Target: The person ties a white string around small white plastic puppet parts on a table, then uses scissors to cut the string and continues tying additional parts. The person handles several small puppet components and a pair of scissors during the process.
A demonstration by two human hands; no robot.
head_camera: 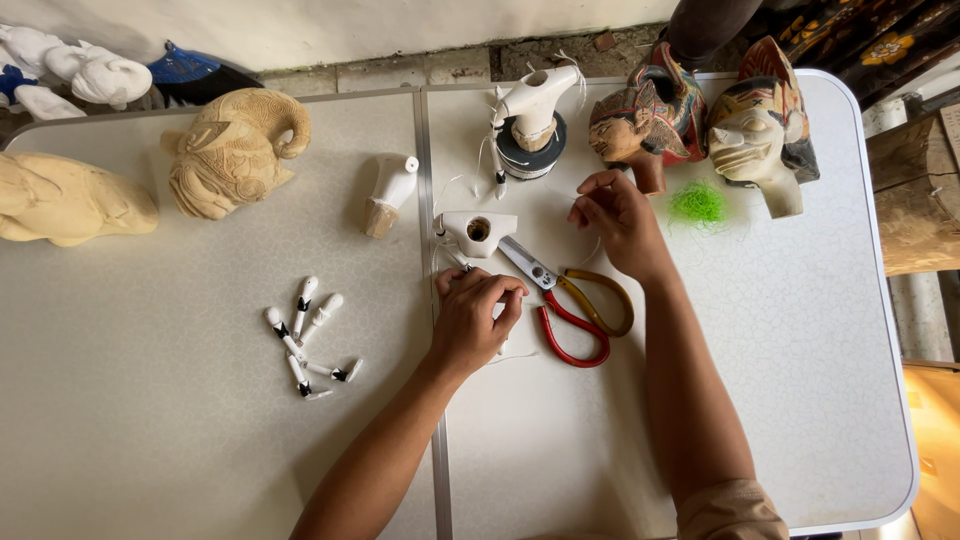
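While pinched shut, left hand (475,318) touches white piece (476,233).

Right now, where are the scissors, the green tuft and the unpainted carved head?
scissors (572,312), head view, on the red handle loop.
green tuft (698,203), head view, at its middle.
unpainted carved head (232,150), head view, on its side.

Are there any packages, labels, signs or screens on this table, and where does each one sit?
None that I can see: no package, label, sign or screen.
Roll of tape: dark and round, at the far middle of the table, under a white carved piece; any label on it is too small to tell.
Left hand and right hand: both work fine white string beside red and yellow scissors.
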